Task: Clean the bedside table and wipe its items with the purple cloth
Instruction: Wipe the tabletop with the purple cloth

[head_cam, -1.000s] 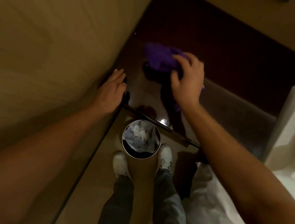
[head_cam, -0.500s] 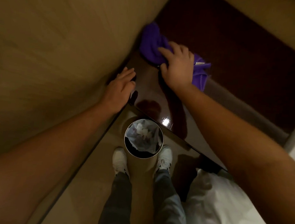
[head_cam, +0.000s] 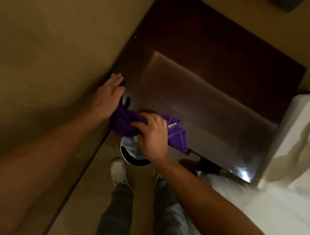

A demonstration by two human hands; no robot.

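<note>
A: Firstly, item one: the right hand [head_cam: 153,134]. Condition?

B: Palm down, fingers curled over the bunched purple microfibre cloth [head_cam: 125,123], gripping it at the near left corner of the table. The cloth lies under and on both sides of that hand: a thick wad to its left, a flatter fold with a stitched hem and a small white tag to its right, hanging over the front edge.

A: Item two: the left hand [head_cam: 108,94].

B: Fingers straight and together, holding nothing, laid along the left edge of the table where it meets the wall. The cloth's left end touches the heel of this hand.

A: Item three: the table.

B: Dark glossy wooden bedside table [head_cam: 208,103], rectangular, top reflecting light, brightest at its near right corner.

A: Below it?

B: Round waste bin with a pale plastic liner [head_cam: 130,152], on the floor directly beneath the right hand and partly hidden by it. Crumpled contents show inside; I cannot tell what they are.

A: Surroundings?

B: Tan wood-grain wall panel [head_cam: 53,52] on the left; white rumpled bedding [head_cam: 297,148] on the right; the person's white shoe [head_cam: 118,172] and grey trousers [head_cam: 117,211] at the bottom.
</note>
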